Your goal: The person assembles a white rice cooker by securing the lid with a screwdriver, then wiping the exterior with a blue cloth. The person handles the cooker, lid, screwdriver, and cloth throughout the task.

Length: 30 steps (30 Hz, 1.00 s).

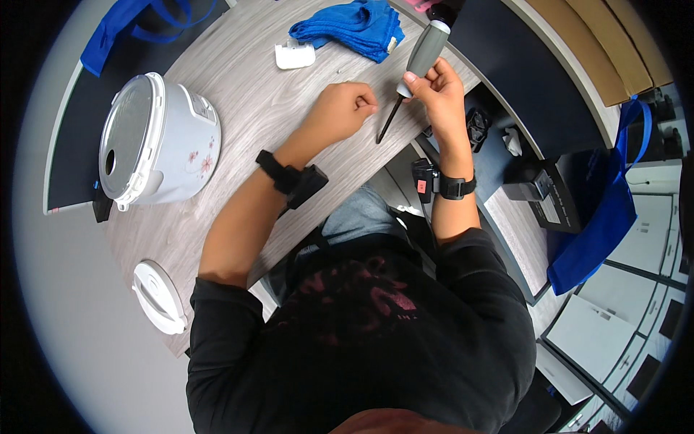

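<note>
Pinches screwdriver point(421, 61) in right hand point(440, 88); curls left hand point(343, 108) nearly closed, contents unclear.
Likely stiff, fairly light; best gripped round thick handle point(431, 43).

Cooker point(184, 141) left on table point(253, 101), lid point(156, 296) nearer; cloth point(350, 29) far side, screwdriver point(425, 52) right of it.

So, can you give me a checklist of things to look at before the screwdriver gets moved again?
1. Screwdriver held: ok, the right hand grips it.
2. Metal tip away from the left hand: ok, they are apart.
3. Left hand empty: cannot tell, its fingers are curled.
4. Tip's shape: cannot tell, too small to see.
5. White cooker out of the tool's way: ok, it's over on the left.
6. Loose bits put away: not ok, a small white part lies near the blue cloth.
</note>
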Tool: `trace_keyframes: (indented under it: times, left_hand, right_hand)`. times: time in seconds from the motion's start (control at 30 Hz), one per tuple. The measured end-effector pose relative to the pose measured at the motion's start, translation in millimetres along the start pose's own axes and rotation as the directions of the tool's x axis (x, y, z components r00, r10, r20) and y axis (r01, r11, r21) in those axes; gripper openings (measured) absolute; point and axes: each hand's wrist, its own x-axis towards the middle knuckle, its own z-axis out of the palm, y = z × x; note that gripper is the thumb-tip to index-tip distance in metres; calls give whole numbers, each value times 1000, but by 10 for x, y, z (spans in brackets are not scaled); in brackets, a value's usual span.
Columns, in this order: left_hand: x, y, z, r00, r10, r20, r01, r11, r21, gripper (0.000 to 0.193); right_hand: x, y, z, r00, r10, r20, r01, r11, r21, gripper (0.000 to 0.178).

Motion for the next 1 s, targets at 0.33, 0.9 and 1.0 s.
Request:
trace_keyframes:
  times: [0.33, 0.9, 1.0]
  left_hand:
    - [-951, -86, -690, 963, -233, -136, 166, 909, -381, 8]
    - [-2240, -48, -1134, 847, -354, -397, 268, 929, -256, 26]
    - [-2289, -77, -1153, 835, -352, -423, 250, 927, -278, 26]
  right_hand:
    - [179, -78, 744, 978, -18, 209, 8, 999, 50, 32]
    - [74, -292, 2209, 772, -178, 611, 58, 976, 210, 37]
    - [51, -283, 2303, 765, -158, 624, 50, 981, 187, 38]
